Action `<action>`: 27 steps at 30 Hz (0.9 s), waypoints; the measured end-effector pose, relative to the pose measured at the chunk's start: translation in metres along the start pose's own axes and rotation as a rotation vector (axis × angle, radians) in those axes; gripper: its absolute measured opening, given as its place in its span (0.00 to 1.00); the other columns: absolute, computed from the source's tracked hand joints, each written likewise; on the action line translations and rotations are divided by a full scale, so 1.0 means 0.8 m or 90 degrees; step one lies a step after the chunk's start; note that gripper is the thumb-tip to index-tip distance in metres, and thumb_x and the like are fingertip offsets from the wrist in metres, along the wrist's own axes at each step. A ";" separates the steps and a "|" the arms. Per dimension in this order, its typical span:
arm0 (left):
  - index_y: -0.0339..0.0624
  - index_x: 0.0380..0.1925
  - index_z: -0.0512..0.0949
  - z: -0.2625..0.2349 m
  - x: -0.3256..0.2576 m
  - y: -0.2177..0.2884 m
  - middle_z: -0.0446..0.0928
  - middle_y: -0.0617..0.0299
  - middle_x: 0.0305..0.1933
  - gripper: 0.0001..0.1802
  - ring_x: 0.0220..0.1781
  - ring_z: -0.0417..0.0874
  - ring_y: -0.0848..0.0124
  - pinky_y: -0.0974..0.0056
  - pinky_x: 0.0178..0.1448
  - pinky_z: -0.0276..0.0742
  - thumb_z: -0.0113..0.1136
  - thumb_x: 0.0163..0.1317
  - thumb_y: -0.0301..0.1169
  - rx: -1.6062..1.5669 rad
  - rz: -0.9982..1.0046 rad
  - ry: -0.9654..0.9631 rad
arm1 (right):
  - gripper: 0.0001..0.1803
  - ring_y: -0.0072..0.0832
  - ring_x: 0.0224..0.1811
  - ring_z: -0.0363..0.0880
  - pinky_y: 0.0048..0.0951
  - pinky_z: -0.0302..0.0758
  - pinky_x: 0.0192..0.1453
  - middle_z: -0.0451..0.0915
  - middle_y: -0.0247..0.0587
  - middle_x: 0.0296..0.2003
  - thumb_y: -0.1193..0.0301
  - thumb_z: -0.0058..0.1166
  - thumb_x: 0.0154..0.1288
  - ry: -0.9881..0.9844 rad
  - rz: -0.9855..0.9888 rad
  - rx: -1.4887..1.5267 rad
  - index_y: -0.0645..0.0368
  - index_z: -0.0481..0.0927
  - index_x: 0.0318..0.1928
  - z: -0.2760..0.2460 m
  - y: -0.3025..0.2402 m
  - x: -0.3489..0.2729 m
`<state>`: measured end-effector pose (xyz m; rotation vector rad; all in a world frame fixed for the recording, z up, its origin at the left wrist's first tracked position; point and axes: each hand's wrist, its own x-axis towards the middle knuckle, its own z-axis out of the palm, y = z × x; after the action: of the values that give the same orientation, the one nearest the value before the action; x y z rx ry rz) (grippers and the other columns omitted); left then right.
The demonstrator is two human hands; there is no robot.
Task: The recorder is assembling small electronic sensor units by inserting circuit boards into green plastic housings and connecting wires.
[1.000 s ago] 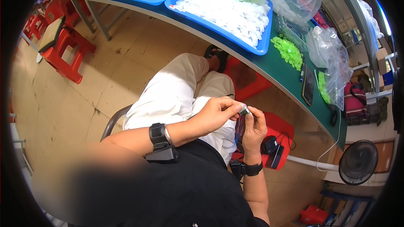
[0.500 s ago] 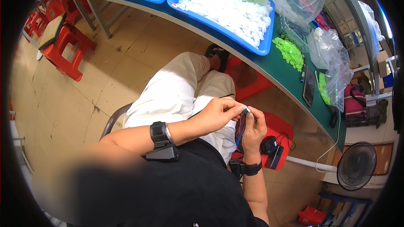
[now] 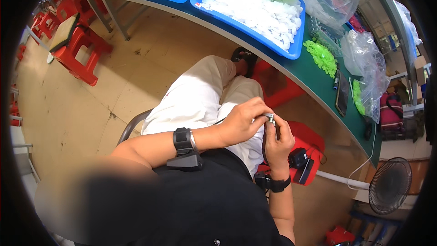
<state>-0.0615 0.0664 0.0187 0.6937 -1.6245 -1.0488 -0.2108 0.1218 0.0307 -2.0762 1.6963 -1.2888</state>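
The left hand (image 3: 243, 120) pinched a small pale part (image 3: 270, 117) at its fingertips, closed on it over the lap. The right hand (image 3: 278, 143) stood just beside and below, fingers curled up against the same part; whether it gripped something of its own could not be told. The part was too small to read its long axis. Beyond the knees, a green table (image 3: 318, 82) carried a blue tray (image 3: 255, 32) of white caps (image 3: 259, 7), loose green pieces (image 3: 322, 57) and clear bags (image 3: 364, 59). Red stools (image 3: 79, 52) stood on the tiled floor (image 3: 91, 109).

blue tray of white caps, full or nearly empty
Full. The blue tray on the green table is heaped with white caps across almost its whole floor; only the rim shows bare.
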 end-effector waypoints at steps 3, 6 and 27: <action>0.38 0.38 0.78 -0.010 0.020 0.012 0.75 0.55 0.34 0.13 0.34 0.78 0.58 0.62 0.36 0.76 0.61 0.51 0.16 0.129 0.185 0.027 | 0.10 0.25 0.26 0.76 0.24 0.72 0.29 0.80 0.42 0.30 0.78 0.59 0.61 0.000 0.100 0.011 0.65 0.79 0.43 -0.002 -0.009 -0.006; 0.37 0.38 0.78 -0.040 0.062 0.025 0.75 0.56 0.34 0.13 0.34 0.78 0.60 0.64 0.36 0.74 0.60 0.52 0.16 0.181 0.215 0.124 | 0.09 0.18 0.25 0.70 0.20 0.67 0.27 0.79 0.35 0.29 0.78 0.59 0.61 0.014 0.149 0.083 0.64 0.81 0.43 -0.006 -0.003 -0.005; 0.48 0.40 0.82 -0.105 0.257 -0.002 0.78 0.64 0.42 0.12 0.52 0.73 0.62 0.55 0.56 0.65 0.62 0.57 0.36 0.889 0.201 -0.082 | 0.14 0.13 0.27 0.72 0.16 0.71 0.29 0.79 0.31 0.32 0.72 0.52 0.70 -0.004 0.304 0.314 0.62 0.78 0.53 -0.019 -0.001 0.008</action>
<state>-0.0425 -0.1323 0.1161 1.1696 -2.3716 0.4455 -0.2211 0.1223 0.0433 -1.3031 1.5366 -1.3527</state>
